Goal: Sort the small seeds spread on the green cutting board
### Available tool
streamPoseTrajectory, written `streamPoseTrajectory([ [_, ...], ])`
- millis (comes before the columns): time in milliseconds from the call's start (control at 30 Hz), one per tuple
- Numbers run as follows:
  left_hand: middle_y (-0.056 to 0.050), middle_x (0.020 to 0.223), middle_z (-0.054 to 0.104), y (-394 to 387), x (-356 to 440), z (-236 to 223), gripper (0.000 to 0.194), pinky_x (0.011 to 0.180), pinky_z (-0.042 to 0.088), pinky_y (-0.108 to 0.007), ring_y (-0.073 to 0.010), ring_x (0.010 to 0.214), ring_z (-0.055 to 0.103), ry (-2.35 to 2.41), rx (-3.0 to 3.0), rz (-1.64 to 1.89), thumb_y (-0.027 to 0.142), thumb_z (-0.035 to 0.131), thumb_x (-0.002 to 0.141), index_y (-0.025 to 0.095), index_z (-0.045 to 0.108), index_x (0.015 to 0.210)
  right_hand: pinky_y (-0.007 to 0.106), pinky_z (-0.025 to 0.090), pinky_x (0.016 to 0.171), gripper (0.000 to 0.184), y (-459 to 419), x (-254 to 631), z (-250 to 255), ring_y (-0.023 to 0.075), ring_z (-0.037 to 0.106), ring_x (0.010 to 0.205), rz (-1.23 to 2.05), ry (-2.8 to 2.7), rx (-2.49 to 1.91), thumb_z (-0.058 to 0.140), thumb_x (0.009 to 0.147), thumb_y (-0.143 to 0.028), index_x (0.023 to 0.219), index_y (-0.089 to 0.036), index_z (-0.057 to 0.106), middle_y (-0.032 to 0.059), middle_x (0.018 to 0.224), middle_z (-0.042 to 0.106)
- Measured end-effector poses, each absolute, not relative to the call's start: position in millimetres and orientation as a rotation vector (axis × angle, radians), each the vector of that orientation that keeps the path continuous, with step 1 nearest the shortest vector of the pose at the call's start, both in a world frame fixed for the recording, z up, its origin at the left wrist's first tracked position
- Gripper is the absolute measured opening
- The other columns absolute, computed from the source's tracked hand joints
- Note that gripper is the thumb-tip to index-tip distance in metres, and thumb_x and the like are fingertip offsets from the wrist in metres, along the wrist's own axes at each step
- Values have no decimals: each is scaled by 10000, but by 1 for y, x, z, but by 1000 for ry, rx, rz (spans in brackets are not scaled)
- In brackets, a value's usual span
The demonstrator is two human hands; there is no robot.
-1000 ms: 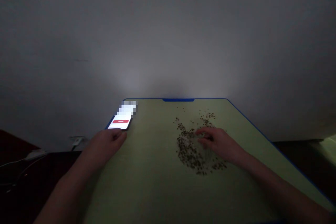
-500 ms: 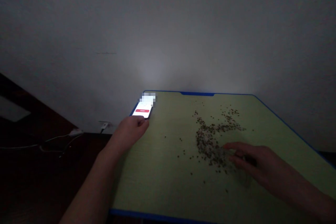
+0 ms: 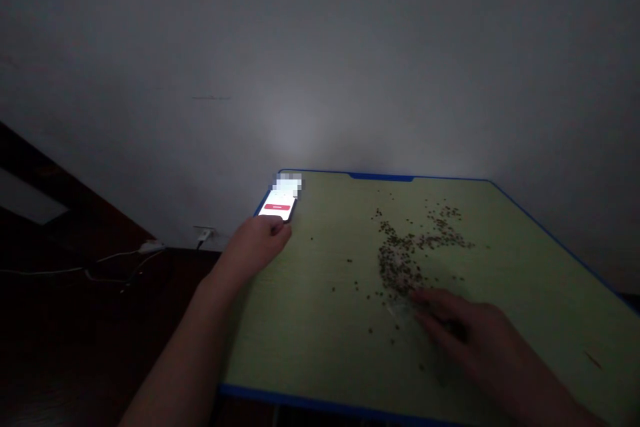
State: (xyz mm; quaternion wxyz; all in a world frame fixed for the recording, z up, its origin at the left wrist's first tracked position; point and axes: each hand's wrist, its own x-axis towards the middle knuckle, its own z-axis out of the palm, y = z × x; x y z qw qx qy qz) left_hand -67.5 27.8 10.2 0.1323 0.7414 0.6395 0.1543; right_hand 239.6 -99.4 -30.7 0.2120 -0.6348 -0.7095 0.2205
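Observation:
My left hand [image 3: 257,243] is closed, its fingers curled at the near end of a lit phone [image 3: 277,203] along the table's left edge. Whether anything sits inside those fingers is hidden. My right hand [image 3: 467,330] pinches a see-through plastic piece [image 3: 400,310], faint and blurred, perhaps a small bag. It is low over the table at the near side of a heap of small dark grains [image 3: 397,270], like seeds or peppercorns. More grains are strewn around the heap, mostly toward the far right.
The pale green table [image 3: 295,347] has a blue rim and stands against a grey wall [image 3: 350,67]. A thin brown sliver [image 3: 593,359] lies at its right. Left of the table are a wall socket with a plug [image 3: 204,235], white cables [image 3: 115,255] and dark floor.
My right hand has moved left and nearer to me with the clear plastic, uncovering grains to its right. Some loose grains have shifted. My left hand stays by the phone; the view has turned slightly.

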Motion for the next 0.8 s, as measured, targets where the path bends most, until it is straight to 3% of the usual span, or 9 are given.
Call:
streamPoseTrajectory([
  [433,22,505,403,22,-64,16,295,507,215,-264,-115,501,378,1885,2178,431,309,422,794,192,389,525,328,495,611,305,-35,208,-21,223,693,717,351,-2209,-1732,512,855,-324,1097,-211,661,39,802,752],
  [667,18,519,417,23,-66,11,277,496,201,-265,-116,507,377,1854,2174,465,308,413,784,194,383,533,277,461,584,229,-6,190,-2,176,669,647,390,-2334,-1601,551,848,-309,1007,-220,689,25,763,746],
  [800,17,529,427,24,-67,8,269,498,201,-268,-120,517,387,1861,2180,478,311,415,785,195,400,544,269,404,582,171,24,175,20,169,644,652,77,-2440,-1516,548,868,-316,919,-231,687,17,753,728],
])
